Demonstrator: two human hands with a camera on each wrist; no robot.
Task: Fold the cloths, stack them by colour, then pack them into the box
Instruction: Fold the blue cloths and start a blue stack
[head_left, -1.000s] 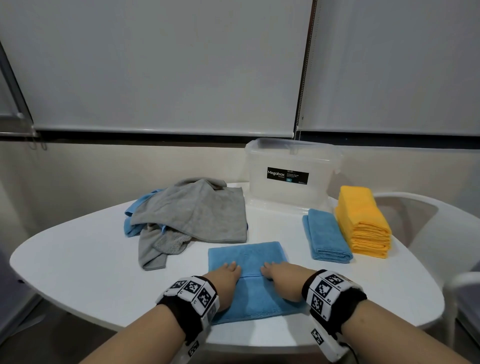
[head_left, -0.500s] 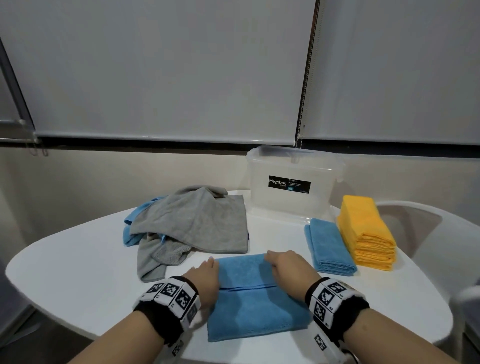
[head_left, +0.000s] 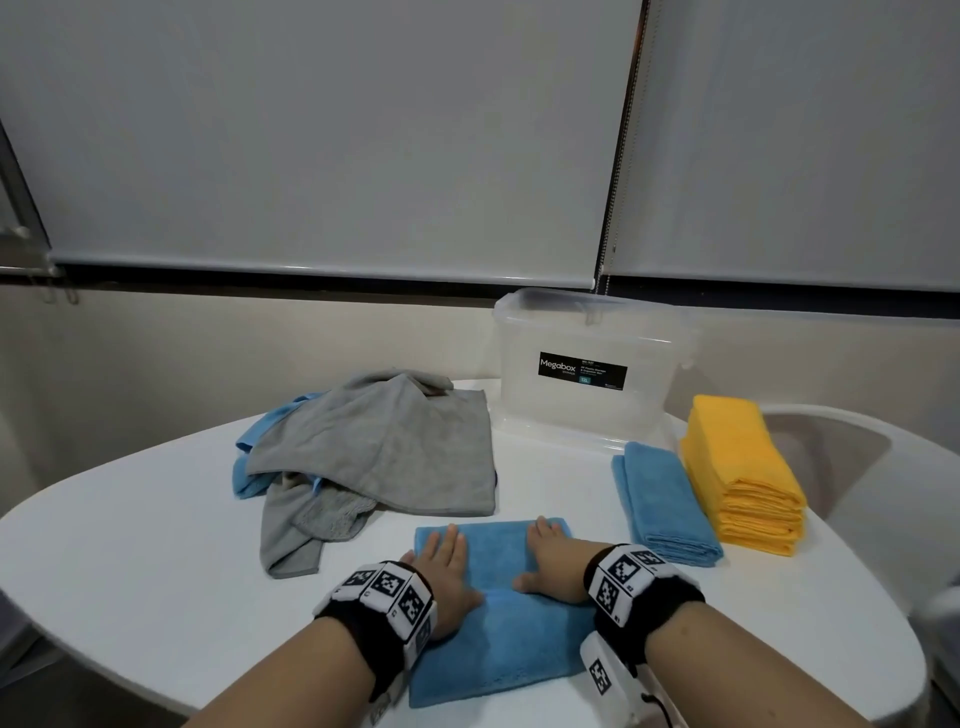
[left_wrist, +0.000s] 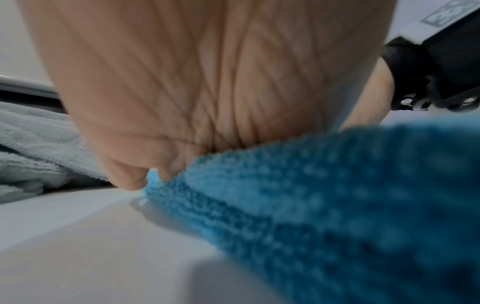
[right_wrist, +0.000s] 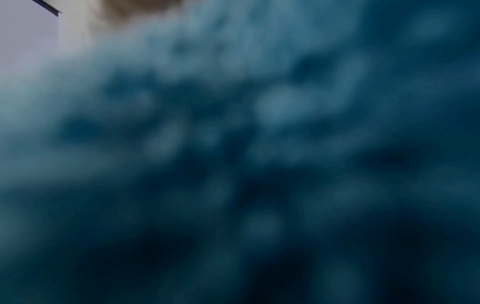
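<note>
Pressing flat: left hand and right hand, each grip spread, palms down on blue cloth at near edge of surface | folded blue cloth beside yellow stack | box behind | grey pile left

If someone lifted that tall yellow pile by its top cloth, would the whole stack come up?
Probably not. The yellow stack is separate folded cloths, so likely only the top one would lift and flop open. Pushed from the side, its soft layers would probably shear and lean rather than slide across the table as one block.
</note>
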